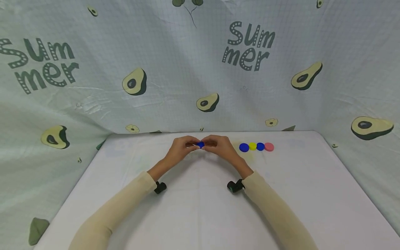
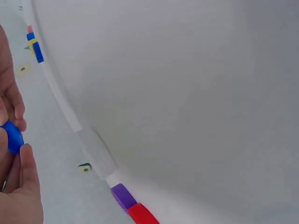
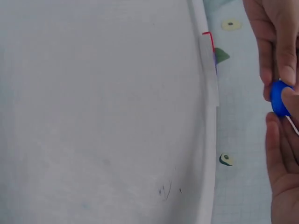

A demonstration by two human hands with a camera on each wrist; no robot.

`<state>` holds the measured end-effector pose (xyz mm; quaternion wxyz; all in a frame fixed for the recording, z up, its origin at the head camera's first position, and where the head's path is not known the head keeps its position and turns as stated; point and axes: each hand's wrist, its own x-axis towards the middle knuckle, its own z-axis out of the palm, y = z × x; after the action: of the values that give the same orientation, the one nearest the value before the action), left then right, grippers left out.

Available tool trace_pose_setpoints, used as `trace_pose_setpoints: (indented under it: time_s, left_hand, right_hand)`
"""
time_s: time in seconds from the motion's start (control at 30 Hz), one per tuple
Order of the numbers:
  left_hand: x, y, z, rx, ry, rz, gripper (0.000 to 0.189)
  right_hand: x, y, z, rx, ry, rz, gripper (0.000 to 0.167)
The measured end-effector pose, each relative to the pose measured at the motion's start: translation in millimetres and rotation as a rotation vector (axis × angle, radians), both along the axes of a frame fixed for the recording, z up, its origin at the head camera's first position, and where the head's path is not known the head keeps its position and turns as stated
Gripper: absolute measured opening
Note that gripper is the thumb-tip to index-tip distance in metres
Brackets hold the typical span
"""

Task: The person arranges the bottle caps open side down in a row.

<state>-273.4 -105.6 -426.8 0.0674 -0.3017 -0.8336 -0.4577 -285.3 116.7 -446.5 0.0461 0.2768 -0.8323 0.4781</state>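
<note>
Above the far part of the table, my left hand (image 1: 179, 150) and right hand (image 1: 221, 147) meet at a small, rounded blue piece (image 1: 200, 144). The thumb and fingers of both hands pinch it from either side. In the left wrist view the blue piece (image 2: 14, 137) shows between the fingertips, smooth and partly covered. The right wrist view shows the blue piece (image 3: 279, 99) with a thumb across its face. What it is made of, I cannot tell.
Right of my hands lie a large blue disc (image 1: 244, 147), a yellow disc (image 1: 252, 146), a smaller blue disc (image 1: 260, 146) and a pink disc (image 1: 269, 147) in a row. Purple (image 2: 123, 196) and red (image 2: 143, 213) pieces sit along the table edge in the left wrist view.
</note>
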Motion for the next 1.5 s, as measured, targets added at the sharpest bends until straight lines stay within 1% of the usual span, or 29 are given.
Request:
trace_pose_setpoints:
  time_s: [0.07,0.13,0.27,0.3,0.4,0.57,0.63,0.73,0.8,0.9,0.97,1.07,1.17,1.23,1.3,1.37,1.5]
  left_hand:
    - [1.5,1.2,4.4,0.011,0.018,0.014,0.024]
    - [2.9,2.5,8.2,0.029,0.029,0.019,0.022]
    - [5.2,5.1,13.0,0.062,0.034,0.018,0.019]
    - [6.0,5.7,13.9,0.071,0.03,0.017,0.018]
    - [9.0,7.3,16.7,0.087,0.023,0.012,0.019]
    - [30.0,14.5,39.6,0.116,0.069,-0.024,0.018]
    - [37.1,17.4,47.3,0.131,0.085,-0.039,0.017]
    - [36.8,18.4,46.7,0.137,0.084,-0.04,0.016]
    - [36.9,19.2,46.8,0.143,0.066,-0.047,0.018]
    - [37.9,19.9,47.9,0.149,0.031,-0.064,0.023]
    - [38.8,20.7,48.8,0.157,0.022,-0.079,0.026]
    - [39.4,21.6,49.9,0.179,0.054,-0.098,0.029]
    - [39.6,23.1,49.9,0.226,0.095,-0.129,0.029]
    - [40.4,24.9,49.7,0.258,0.11,-0.158,0.029]
    - [41.9,27.0,50.2,0.273,0.124,-0.173,0.028]
    - [44.2,29.9,51.2,0.27,0.136,-0.175,0.027]
    - [50.1,36.4,55.8,0.229,0.158,-0.131,0.028]
  right_hand:
    - [2.5,-1,0.8,-0.047,0.041,0.004,0.024]
    - [5.0,-2,1.8,-0.089,0.106,-0.003,0.024]
    - [10.1,-1,4.6,-0.138,0.217,-0.031,0.025]
    - [11.2,0,5.4,-0.144,0.237,-0.035,0.025]
    - [13.5,1,7.8,-0.151,0.258,-0.045,0.026]
    - [17.0,3,13.1,-0.169,0.276,-0.041,0.025]
    - [19.2,5,14.6,-0.174,0.281,-0.021,0.027]
    - [20.8,10,15.2,-0.141,0.319,0.009,0.034]
    - [21.1,13,15.4,-0.113,0.351,0.016,0.037]
    - [21.9,16,17.0,-0.089,0.401,-0.008,0.038]
    - [23.6,17,18.6,-0.103,0.401,-0.02,0.037]
    - [26.5,19,21.7,-0.129,0.381,-0.014,0.037]
    - [30.2,20,25.2,-0.141,0.373,0.007,0.038]
    - [32.5,23,27.5,-0.129,0.385,0.005,0.038]
    - [35.0,26,30.5,-0.106,0.399,-0.007,0.039]
    - [37.1,30,33.5,-0.08,0.404,-0.012,0.039]
    - [42.1,38,39.8,-0.029,0.416,-0.015,0.04]
